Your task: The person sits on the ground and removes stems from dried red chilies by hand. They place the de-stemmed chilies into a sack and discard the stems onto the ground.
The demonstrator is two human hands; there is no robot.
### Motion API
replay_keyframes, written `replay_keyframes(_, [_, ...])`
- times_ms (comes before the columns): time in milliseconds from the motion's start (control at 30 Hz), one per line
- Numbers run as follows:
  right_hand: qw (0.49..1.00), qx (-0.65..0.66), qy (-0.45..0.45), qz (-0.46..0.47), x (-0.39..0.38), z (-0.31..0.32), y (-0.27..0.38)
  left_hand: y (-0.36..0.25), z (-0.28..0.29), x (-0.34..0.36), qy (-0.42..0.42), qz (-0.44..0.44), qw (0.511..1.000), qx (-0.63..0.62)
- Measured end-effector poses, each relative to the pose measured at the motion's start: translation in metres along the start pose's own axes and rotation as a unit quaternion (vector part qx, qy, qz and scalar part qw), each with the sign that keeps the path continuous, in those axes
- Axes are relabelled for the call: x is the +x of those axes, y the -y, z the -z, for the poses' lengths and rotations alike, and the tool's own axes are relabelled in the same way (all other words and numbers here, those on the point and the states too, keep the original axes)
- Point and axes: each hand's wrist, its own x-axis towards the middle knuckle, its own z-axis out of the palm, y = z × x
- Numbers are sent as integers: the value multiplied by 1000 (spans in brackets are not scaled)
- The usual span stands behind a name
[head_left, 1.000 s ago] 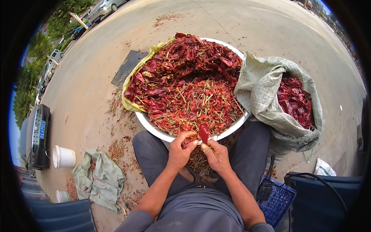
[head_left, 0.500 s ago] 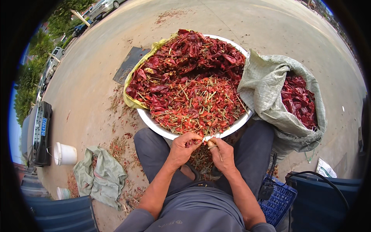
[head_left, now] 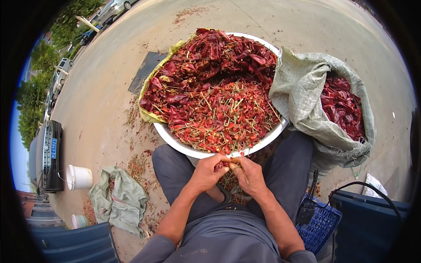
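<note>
Over the near rim of a wide white basin, my two hands meet, fingertips together. My left hand is closed around a dark red dried chili pepper. Pressed against it from the other side, my right hand pinches a thin tan stick-like piece; its full shape is hidden by the fingers. Behind them the basin brims with dried chilies: torn red bits and pale stems in the near part, whole dark pods heaped at the back and left over a yellow sack edge.
A pale woven sack of red chili pods leans on the basin's right side. Beside my right leg stands a blue plastic crate with a black cable. Left lie a crumpled sack, a white bucket and scattered chili scraps. Cars are parked farther left.
My hands have drawn closer together and slightly nearer to me. The pale gap between the fingertips is now covered. The whole view has shifted a little.
</note>
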Motion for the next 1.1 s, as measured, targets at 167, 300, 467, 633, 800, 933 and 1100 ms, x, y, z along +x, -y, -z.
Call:
replay_keyframes(167, [999,10,41,-11,-3,2,2,13,-2,-10,13,40,999,-33])
replay_keyframes(300, [996,40,55,-55,-3,3,3,6,-6,-14,-5,114,976,-185])
replay_keyframes(467, [998,-1,57,-3,-4,1,2,10,-9,-16,1,162,976,-146])
replay_keyframes(633, [996,-80,-15,41,-6,-13,5,25,-20,-21,-80,88,989,-89])
replay_keyframes(800, [987,-136,-42,75,-7,-14,9,21,-28,-23,-132,103,981,-100])
replay_keyframes(933, [985,-149,-64,55,-12,-20,13,24,-35,-28,-144,137,965,-172])
replay_keyframes(1100, [977,-186,-91,54,-15,-23,17,26,-45,-30,-177,126,957,-191])
